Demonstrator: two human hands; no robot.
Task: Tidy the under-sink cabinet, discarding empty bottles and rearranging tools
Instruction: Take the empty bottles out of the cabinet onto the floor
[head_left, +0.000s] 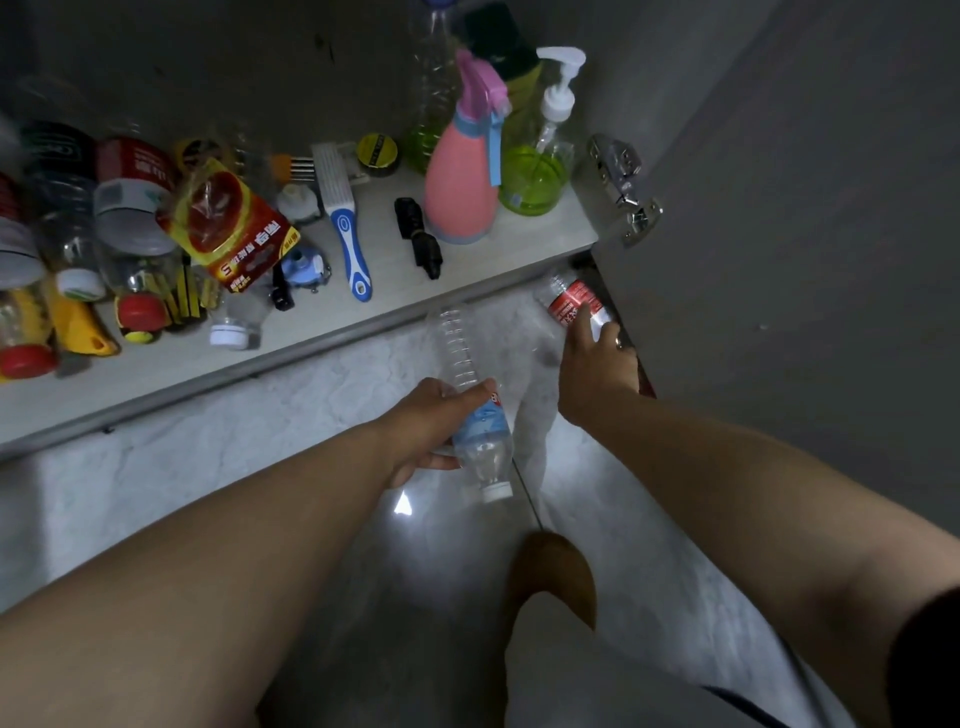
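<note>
My left hand (423, 423) grips an empty clear bottle with a blue label (480, 423), held over the floor in front of the cabinet with its white cap pointing toward me. My right hand (595, 366) reaches to the floor by the open cabinet door and holds an empty clear bottle with a red label (574, 299) that lies there. On the cabinet shelf (311, 332) lie a blue-and-white brush (345, 228) and a black tool (418, 236). Several empty bottles and jars (78, 244) are piled at the shelf's left.
A pink spray bottle (462, 176), a green pump bottle (537, 174) and a tall clear bottle (434, 93) stand at the shelf's right end. The grey cabinet door (789, 208) stands open on the right, with its hinge (623, 187). My knee (556, 582) is below, above the marble floor.
</note>
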